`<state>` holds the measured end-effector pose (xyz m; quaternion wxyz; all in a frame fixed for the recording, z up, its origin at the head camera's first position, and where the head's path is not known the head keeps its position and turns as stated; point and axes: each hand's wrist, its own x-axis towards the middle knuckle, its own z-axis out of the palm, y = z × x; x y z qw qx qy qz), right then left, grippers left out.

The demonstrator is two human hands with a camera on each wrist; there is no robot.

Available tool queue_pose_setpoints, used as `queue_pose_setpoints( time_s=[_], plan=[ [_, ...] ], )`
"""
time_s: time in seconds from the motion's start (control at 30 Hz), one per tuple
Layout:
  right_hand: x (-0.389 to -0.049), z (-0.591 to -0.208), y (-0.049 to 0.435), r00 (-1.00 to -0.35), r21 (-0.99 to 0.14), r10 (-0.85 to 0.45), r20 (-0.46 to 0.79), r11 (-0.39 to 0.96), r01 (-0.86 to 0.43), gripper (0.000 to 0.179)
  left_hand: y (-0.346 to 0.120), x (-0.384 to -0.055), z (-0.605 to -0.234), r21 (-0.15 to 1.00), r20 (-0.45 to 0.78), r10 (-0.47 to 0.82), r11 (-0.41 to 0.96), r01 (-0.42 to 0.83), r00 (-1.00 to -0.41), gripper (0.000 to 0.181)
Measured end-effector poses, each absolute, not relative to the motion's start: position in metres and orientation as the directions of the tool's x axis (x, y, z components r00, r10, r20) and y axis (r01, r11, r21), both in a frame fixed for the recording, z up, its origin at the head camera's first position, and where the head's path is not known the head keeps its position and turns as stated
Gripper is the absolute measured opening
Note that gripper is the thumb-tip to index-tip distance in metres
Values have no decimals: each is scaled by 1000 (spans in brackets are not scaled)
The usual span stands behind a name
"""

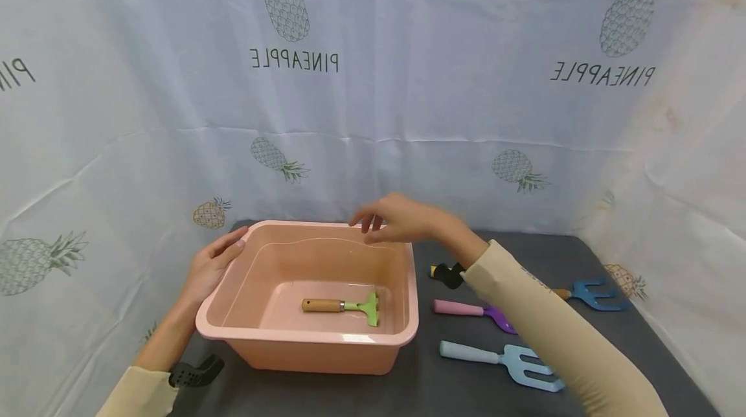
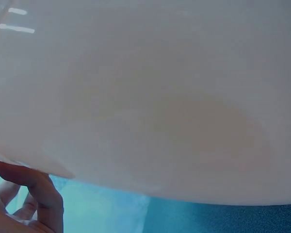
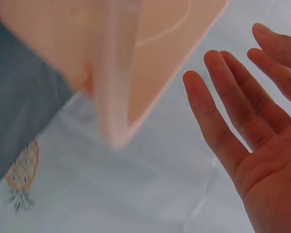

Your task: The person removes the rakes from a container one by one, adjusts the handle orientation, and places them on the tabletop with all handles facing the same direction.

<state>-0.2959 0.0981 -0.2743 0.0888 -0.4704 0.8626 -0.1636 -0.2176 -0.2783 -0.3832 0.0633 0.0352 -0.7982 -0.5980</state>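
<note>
A peach plastic basin (image 1: 309, 355) stands on the dark table. My left hand (image 1: 211, 268) grips its left rim near the far corner. In the left wrist view the basin's pale wall (image 2: 145, 97) fills most of the picture, with bent fingers (image 2: 39, 194) at its edge. On the basin floor lies a small rake (image 1: 344, 305) with a green head and wooden handle. Over the far right corner of the basin hovers my right hand (image 1: 402, 219), holding nothing. Its fingers are spread and fairly straight beside the basin corner in the right wrist view.
Right of the basin lie a black-and-yellow item (image 1: 447, 274), a purple shovel (image 1: 498, 318) with pink handle, a light blue fork (image 1: 519, 365) and a blue fork (image 1: 597, 295). My right sleeve covers parts of them. A pineapple-print curtain (image 1: 408, 100) hangs behind the table.
</note>
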Motion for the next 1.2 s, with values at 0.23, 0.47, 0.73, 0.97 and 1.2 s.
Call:
queue_pose_setpoints(
  time_s=[0.23,0.47,0.73,0.97,1.2],
  plan=[
    [-306,-289,55,-493,-442,-869,-44,459,-771,36,-279,-216,-383,965,56,-123,260,22,-991,66],
    [-307,-300,19,-486,-538,-864,-127,472,-699,37,-280,-219,-383,966,38,-144,257,0,-989,66],
    [-314,-335,-8,-463,-612,-851,-248,508,-606,39,-277,-215,-382,962,41,-125,271,5,-991,66],
    [-319,-354,-19,-459,-663,-835,-305,532,-526,43,-277,-216,-382,962,55,-134,272,17,-989,64],
    [-314,-366,-25,-461,-639,-809,-365,578,-508,49,-278,-215,-380,967,51,-128,255,16,-990,64]
  ],
)
